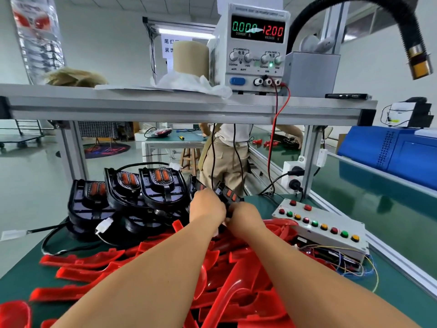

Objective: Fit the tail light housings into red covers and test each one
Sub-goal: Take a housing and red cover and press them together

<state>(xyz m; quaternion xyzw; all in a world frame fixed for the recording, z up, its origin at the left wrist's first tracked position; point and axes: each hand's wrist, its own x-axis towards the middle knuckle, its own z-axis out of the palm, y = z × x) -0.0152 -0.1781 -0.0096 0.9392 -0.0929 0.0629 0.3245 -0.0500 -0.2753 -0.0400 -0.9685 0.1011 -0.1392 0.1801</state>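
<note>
Fingers [218, 202] of our left hand [206, 207] and right hand [246, 215] curl tight around one black housing [228, 193]; red covers [236, 280] lie heaped on the desk [16, 263] beneath them, spare housings [151, 185] stacked to their left.

A grey shelf [165, 102] spans the counter [390, 233] and carries a beige tape roll [190, 59], crumpled white sheeting [189, 84] and a grey box [312, 74]. A black ribbed hose [354, 10] arches above the box. A blue case [390, 152] sits at right. Beyond the shelf, a person in khaki trousers [222, 162] stands beside a wooden stool [189, 157].
</note>
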